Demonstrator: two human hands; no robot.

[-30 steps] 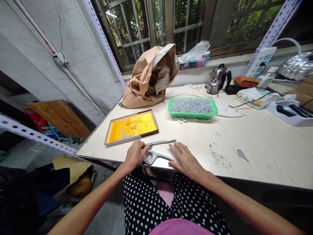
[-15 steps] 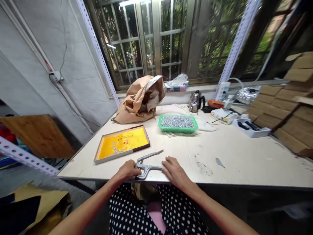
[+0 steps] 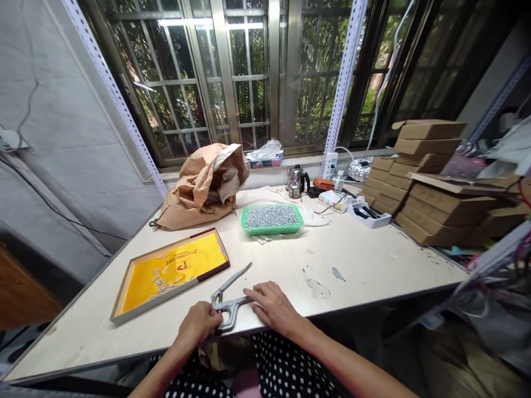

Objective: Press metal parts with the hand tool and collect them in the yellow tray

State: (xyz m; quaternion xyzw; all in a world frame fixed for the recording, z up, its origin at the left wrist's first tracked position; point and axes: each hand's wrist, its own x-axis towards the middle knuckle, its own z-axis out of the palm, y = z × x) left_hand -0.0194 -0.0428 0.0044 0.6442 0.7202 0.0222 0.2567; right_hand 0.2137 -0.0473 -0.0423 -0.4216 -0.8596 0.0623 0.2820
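A pair of grey metal pliers (image 3: 233,307) with a C-shaped head and a spring between its spread handles lies at the table's front edge. My left hand (image 3: 199,323) is at the head, thumb and fingers pinched together by the jaw; a speck of red shows there, but what they pinch is hidden. My right hand (image 3: 276,307) grips the end of the lower handle. To the left, a shallow cardboard box lid (image 3: 124,296) with a yellow inside holds several small pale metal pieces (image 3: 164,287). Farther back stands a green basket (image 3: 271,229) heaped with small silvery metal pieces (image 3: 274,214).
A crumpled brown paper bag (image 3: 199,190) stands at the back left. Behind the basket are a metal pot (image 3: 296,179) and an orange tool (image 3: 323,184). A white tray (image 3: 371,220) and stacked cardboard boxes (image 3: 440,207) are on the right.
My view has turned to the right, so the table and its things appear farther left and more boxes show. Both hands keep about the same places on the pliers.
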